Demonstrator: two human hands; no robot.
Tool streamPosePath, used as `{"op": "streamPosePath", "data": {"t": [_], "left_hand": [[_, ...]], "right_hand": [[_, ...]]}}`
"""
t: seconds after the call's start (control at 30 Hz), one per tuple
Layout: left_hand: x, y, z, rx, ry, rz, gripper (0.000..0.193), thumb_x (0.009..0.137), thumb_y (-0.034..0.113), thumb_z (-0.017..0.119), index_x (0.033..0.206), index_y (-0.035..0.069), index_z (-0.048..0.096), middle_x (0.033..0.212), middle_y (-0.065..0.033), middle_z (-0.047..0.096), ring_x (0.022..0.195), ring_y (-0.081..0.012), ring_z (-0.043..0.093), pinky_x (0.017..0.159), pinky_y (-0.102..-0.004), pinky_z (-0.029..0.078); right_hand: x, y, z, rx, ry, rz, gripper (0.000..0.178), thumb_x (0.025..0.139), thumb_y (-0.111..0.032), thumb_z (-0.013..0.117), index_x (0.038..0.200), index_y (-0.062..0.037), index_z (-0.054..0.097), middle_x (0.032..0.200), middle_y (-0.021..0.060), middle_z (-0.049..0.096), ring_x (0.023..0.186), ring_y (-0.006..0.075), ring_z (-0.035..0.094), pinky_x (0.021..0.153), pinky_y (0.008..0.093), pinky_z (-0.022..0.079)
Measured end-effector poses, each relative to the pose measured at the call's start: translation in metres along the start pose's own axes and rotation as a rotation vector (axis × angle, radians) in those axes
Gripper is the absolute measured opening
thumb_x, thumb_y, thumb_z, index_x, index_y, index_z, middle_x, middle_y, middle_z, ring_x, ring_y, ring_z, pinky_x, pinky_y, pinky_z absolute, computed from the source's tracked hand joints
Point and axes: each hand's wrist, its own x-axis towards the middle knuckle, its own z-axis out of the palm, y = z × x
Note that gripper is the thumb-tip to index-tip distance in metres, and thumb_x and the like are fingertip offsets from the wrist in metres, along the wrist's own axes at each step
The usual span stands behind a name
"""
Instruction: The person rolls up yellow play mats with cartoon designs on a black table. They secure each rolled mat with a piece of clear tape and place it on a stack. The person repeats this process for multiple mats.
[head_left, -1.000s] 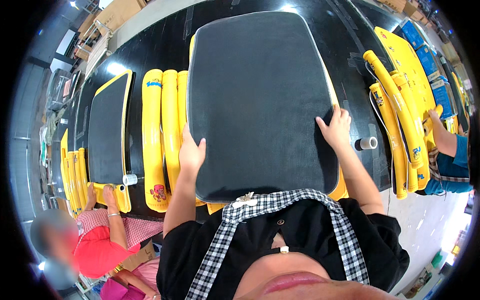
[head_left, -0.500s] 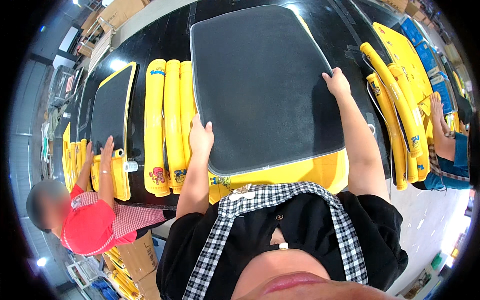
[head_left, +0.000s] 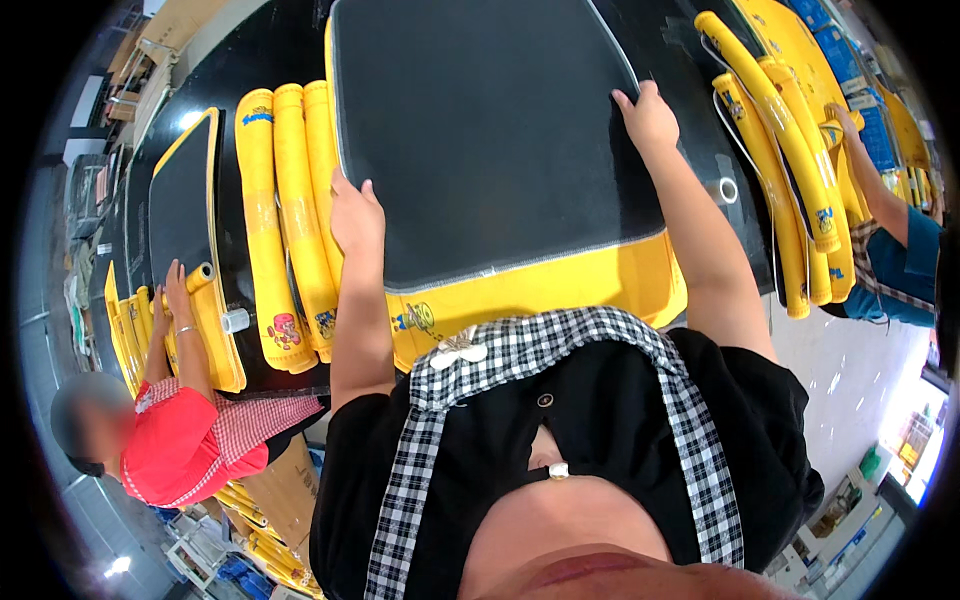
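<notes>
A large black mat (head_left: 490, 140) with rounded corners and a pale edge lies over a yellow sheet (head_left: 560, 280) with a printed cartoon figure. My left hand (head_left: 358, 218) grips the black mat's left edge, thumb pointing up and the other fingers partly hidden. At its right edge, farther up, my right hand (head_left: 652, 120) holds on with the thumb over the top; the fingertips are partly out of sight. Close by my left hand, several yellow rolls (head_left: 292, 200) lie side by side. The yellow sheet sticks out toward me below the black mat.
On the right lie more yellow rolls (head_left: 785, 150) and a white tube (head_left: 722, 190). A co-worker in red (head_left: 190, 440) works at the left, hands on a yellow roll (head_left: 200, 275) by another black mat (head_left: 185, 200). A second co-worker (head_left: 900, 250) reaches in from the right.
The black mat has moved away from me, both hands still on it, and more of the yellow sheet shows along its near edge. The whole view has shifted too.
</notes>
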Motion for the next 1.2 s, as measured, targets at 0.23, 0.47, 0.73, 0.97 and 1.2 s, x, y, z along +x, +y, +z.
{"op": "streamPosePath", "data": {"t": [0.23, 0.47, 0.73, 0.97, 1.2], "left_hand": [[-0.096, 0.044, -0.036, -0.35, -0.207, 0.801, 0.053, 0.078, 0.03, 0.083, 0.127, 0.015, 0.067, 0.14, -0.0147, 0.053, 0.129, -0.0371, 0.05, 0.106, -0.0511, 0.042], [-0.147, 0.042, 0.003, -0.286, -0.076, 0.897, 0.026, 0.086, 0.018, 0.072, 0.11, 0.011, 0.071, 0.124, -0.0078, 0.068, 0.121, -0.0325, 0.06, 0.099, -0.0454, 0.051], [-0.113, 0.072, -0.011, -0.173, 0.129, 1.002, 0.016, 0.083, 0.014, 0.064, 0.098, 0.011, 0.066, 0.097, -0.002, 0.062, 0.09, -0.0216, 0.06, 0.079, -0.0386, 0.047], [-0.131, 0.085, -0.006, -0.17, -0.052, 1.065, 0.028, 0.088, 0.007, 0.054, 0.112, 0.0, 0.065, 0.111, -0.0178, 0.063, 0.102, -0.0345, 0.062, 0.086, -0.0435, 0.048], [-0.144, 0.062, 0.022, -0.316, -0.127, 0.827, 0.042, 0.089, 0.01, 0.07, 0.131, 0.011, 0.07, 0.108, -0.0172, 0.06, 0.097, -0.0349, 0.058, 0.085, -0.0448, 0.048]], "right_hand": [[-0.13, 0.016, -0.034, 0.128, 0.007, -0.824, 0.065, 0.076, -0.05, 0.082, 0.129, -0.0174, 0.062, 0.136, 0.0121, 0.053, 0.132, 0.0349, 0.047, 0.107, 0.0506, 0.035], [-0.194, 0.016, -0.017, 0.126, -0.098, -1.027, 0.022, 0.085, -0.029, 0.076, 0.101, -0.0145, 0.069, 0.124, 0.0049, 0.065, 0.126, 0.0311, 0.057, 0.104, 0.0443, 0.049], [-0.174, -0.038, -0.036, -0.146, -0.059, -1.059, 0.009, 0.084, -0.018, 0.064, 0.091, -0.0156, 0.068, 0.094, 0.0003, 0.062, 0.093, 0.0215, 0.061, 0.086, 0.0363, 0.046], [-0.199, -0.027, -0.001, 0.024, -0.065, -0.836, 0.012, 0.078, -0.019, 0.067, 0.085, -0.0094, 0.068, 0.09, 0.0088, 0.064, 0.091, 0.0276, 0.063, 0.079, 0.0413, 0.054], [-0.209, -0.02, 0.007, 0.317, -0.136, -0.813, 0.018, 0.089, -0.027, 0.071, 0.103, -0.0168, 0.066, 0.105, 0.0046, 0.058, 0.104, 0.0255, 0.053, 0.086, 0.0408, 0.043]]}}
